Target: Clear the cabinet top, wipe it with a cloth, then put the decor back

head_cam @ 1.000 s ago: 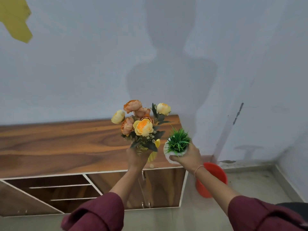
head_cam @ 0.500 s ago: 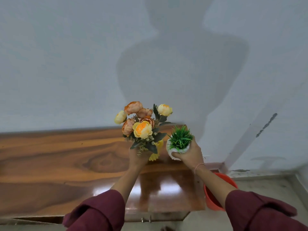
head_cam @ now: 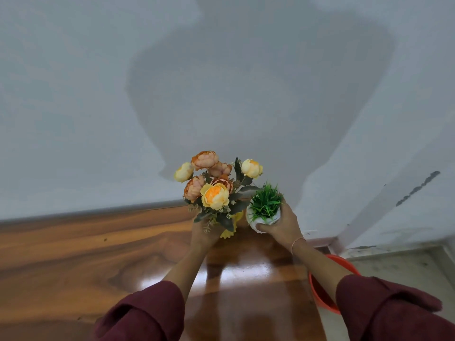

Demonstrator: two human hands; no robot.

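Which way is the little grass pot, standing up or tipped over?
Standing up, maybe leaning a little. The right hand holds the grass pot with its white base down and its green blades pointing up.

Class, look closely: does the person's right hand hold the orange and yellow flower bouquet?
No, the right hand grips the white pot of green grass, while the left hand holds the bouquet.

Orange-yellow flowers (head_cam: 211, 183) — white pot (head_cam: 257, 221)
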